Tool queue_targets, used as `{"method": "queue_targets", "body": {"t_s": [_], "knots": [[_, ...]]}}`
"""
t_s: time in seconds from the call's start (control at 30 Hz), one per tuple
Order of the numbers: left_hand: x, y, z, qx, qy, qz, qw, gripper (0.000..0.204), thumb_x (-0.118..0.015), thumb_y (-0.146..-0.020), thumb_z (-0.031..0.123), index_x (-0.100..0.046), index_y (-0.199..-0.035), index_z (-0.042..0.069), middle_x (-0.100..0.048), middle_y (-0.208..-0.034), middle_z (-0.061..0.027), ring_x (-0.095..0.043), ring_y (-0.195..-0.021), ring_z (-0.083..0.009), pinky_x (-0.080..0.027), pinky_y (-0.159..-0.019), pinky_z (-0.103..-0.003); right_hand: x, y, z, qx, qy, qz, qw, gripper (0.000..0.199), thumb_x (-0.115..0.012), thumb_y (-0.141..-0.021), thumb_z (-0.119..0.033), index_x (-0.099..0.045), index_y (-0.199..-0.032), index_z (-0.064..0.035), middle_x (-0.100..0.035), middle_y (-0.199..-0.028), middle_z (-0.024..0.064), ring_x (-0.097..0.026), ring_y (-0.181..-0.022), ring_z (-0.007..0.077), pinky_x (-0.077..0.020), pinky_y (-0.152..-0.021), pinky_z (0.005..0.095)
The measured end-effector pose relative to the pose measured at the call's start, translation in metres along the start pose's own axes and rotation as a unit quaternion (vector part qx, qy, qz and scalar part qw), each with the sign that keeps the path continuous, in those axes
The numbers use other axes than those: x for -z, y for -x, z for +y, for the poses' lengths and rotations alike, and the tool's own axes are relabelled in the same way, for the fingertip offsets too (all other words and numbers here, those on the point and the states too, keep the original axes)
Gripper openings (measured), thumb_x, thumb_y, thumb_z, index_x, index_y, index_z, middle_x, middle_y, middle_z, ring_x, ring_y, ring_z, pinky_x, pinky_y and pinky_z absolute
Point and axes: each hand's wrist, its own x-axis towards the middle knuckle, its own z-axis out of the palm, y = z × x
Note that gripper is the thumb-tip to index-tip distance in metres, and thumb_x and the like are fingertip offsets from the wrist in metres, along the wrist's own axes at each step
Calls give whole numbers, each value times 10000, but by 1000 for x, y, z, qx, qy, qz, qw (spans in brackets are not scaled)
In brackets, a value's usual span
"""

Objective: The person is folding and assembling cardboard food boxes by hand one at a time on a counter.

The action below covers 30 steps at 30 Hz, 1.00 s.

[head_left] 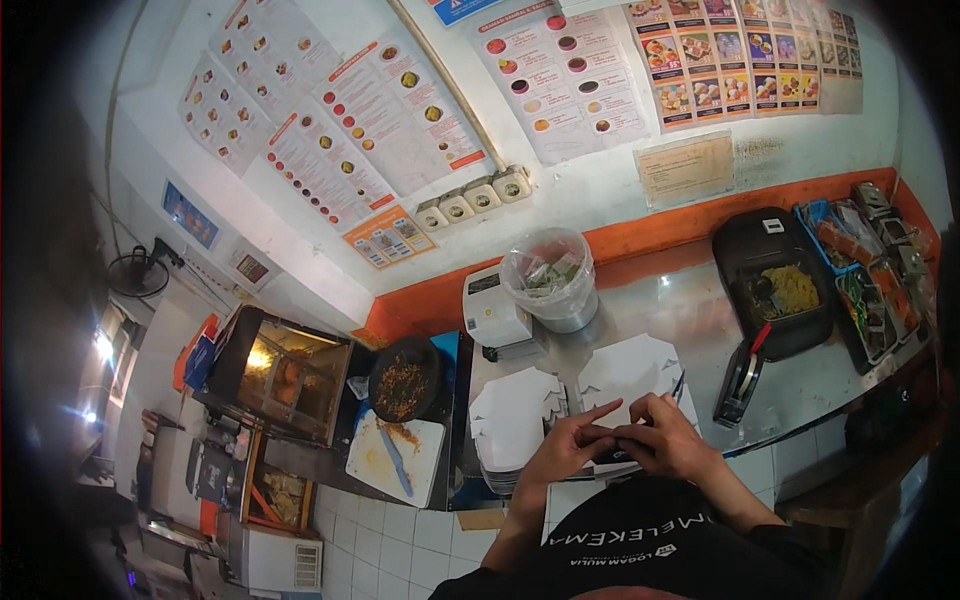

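Both hands meet at the counter's near edge, over flattened white card boxes. My left hand (570, 447) has its index finger stretched out, while its other fingertips press together against the right hand's. My right hand (668, 440) is closed, its fingers bent into a pinch. What the fingertips hold, if anything, is too small to make out. A slim dark pen-like thing (680, 386) sticks up beside the right hand's knuckles; I cannot tell whether that hand grips it. Under and beyond the hands lies one box stack (630, 370), with another white stack (515, 415) to its left.
Behind the stacks stand a bag-lined bucket (568, 312) and a small white printer (497, 315). Rightward are a black tape dispenser (738, 385), a black tub (745, 250) of yellowish food and packet-filled trays (865, 310). Leftward, a knife (394, 460) lies on a white cutting board (425, 455).
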Motion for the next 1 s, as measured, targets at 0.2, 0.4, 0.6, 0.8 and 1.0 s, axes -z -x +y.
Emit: {"method": "queue_targets", "body": {"t_s": [0.2,0.4,0.6,0.8,1.0], "knots": [[-30,-4,16,-110,-180,77,975,383,-690,-900,-2,-660,-1279,44,-753,-1031,-102,-712,-953,-177,-547,-840,-300,-8,7,25,-210,-143,204,945,653,-705,-931,-183,-407,-1503,-77,-406,-1446,202,-558,-1165,324,-417,-1060,419],[-39,-19,-17,-109,-430,-109,889,323,-723,-879,96,-702,-1197,47,-664,-1230,-142,-634,-1163,-299,-508,-976,-370,5,8,39,-245,-309,327,859,620,-549,-1038,-194,-271,-1557,-2,-452,-1453,166,-497,-1246,236,-383,-1081,352],[-29,-26,-10,-93,342,100,930,607,-660,-987,308,-424,-1503,94,-510,-1452,-163,-437,-1420,-284,-414,-1138,-460,-2,14,45,7,-114,199,973,490,-642,-884,52,-532,-1350,-48,-599,-1307,180,-563,-1259,308,-429,-1046,421],[-1,-20,-33,-58,392,204,895,396,-604,-1026,193,-515,-1359,0,-646,-1277,-147,-633,-1198,-262,-498,-1046,-418,0,-14,19,90,-151,94,980,423,-685,-787,127,-611,-1160,-59,-687,-1212,141,-621,-1228,345,-497,-997,466],[-19,-20,-62,-150,478,210,840,168,-585,-1015,55,-636,-1169,12,-696,-1164,-96,-659,-1111,-208,-507,-1029,-399,-21,-9,27,14,-416,149,897,432,-673,-777,147,-630,-1152,-62,-614,-1359,181,-594,-1283,360,-494,-1070,446]]}}
